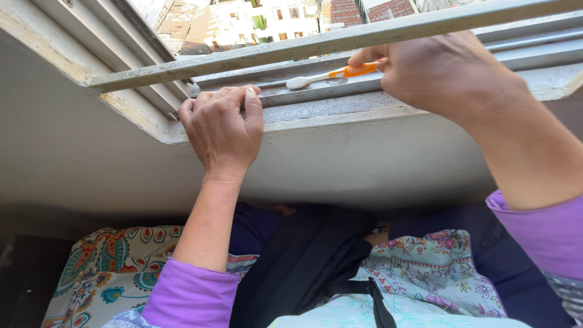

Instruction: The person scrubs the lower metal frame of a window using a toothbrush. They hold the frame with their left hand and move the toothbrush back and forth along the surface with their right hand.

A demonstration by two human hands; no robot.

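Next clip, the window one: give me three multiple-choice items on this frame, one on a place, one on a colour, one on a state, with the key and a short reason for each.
1. Where does the left hand rest?
A. On the stone window sill
B. On the patterned cloth
C. On the black bag

2. What colour is the toothbrush handle?
A. Blue
B. Orange
C. Green

3. How is the right hand placed?
A. Flat and open on the sill
B. Hanging free, holding nothing
C. Closed on the toothbrush handle

Key: 1 A, its fingers curl over the sill's edge. 2 B, the handle is orange with a white head lying on the window track. 3 C, thumb and fingers pinch the handle's end.
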